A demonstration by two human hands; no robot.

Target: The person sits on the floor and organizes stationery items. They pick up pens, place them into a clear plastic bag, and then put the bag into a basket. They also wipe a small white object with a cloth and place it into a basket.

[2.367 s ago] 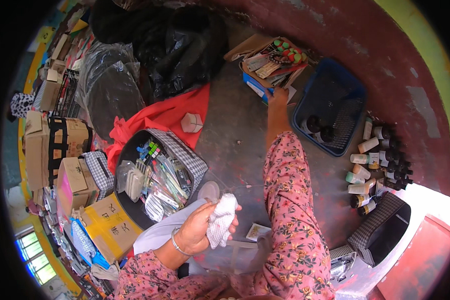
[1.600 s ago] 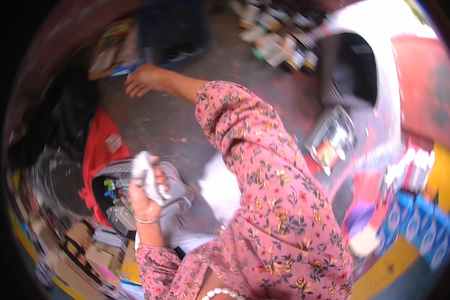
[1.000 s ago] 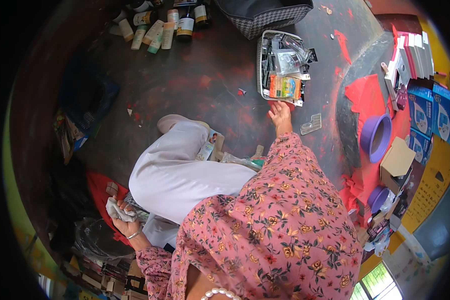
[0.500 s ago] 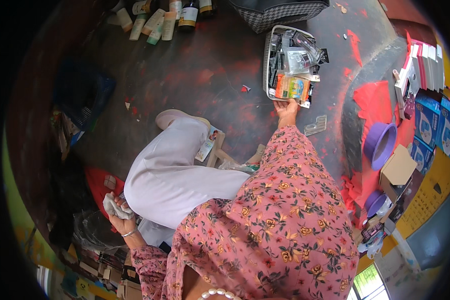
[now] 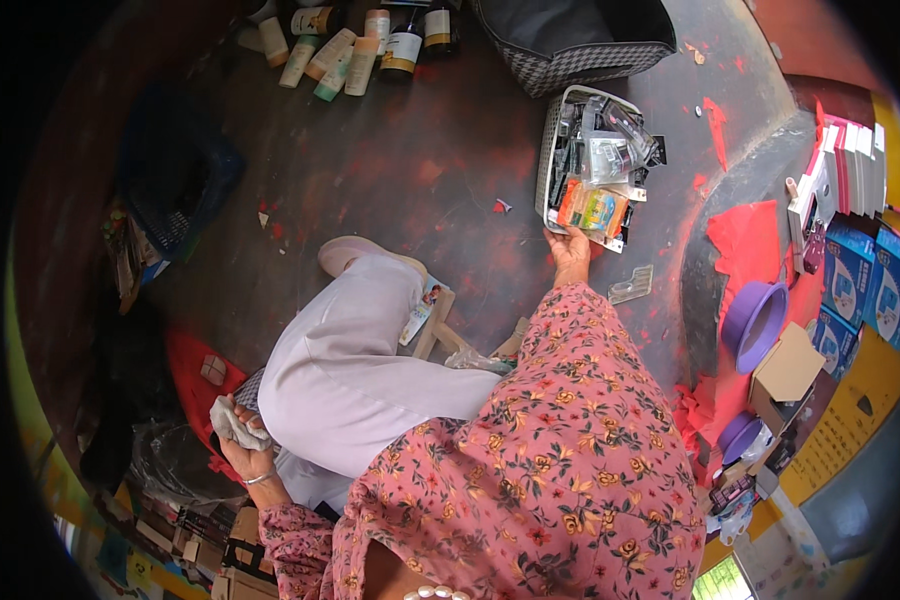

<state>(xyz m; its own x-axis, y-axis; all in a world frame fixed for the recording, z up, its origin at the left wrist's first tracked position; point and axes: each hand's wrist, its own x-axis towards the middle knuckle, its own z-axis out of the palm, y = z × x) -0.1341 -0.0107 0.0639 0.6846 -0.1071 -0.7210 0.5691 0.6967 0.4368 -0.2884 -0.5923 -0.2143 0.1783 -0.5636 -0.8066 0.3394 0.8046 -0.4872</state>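
Note:
My right hand (image 5: 570, 258) reaches forward and grips the near rim of a white plastic basket (image 5: 547, 170), fingers partly hidden at its edge. Small clear and black packets (image 5: 615, 155) fill the basket, with an orange packet (image 5: 588, 207) lying at the near end by my fingers. Down at the left, beside my bent knee, my left hand (image 5: 250, 458) is closed around a crumpled off-white cloth (image 5: 238, 424).
Several bottles and tubes (image 5: 402, 50) stand at the far left. A black checked bag (image 5: 580, 55) lies just beyond the basket. A clear plastic tray (image 5: 631, 285) rests near my right wrist. Purple basins (image 5: 755, 325) and blue boxes (image 5: 850, 270) line the right side.
The whole view has shifted, so the floor items and basket sit a little lower in the picture. Both hands keep their grips; the basket has not clearly moved.

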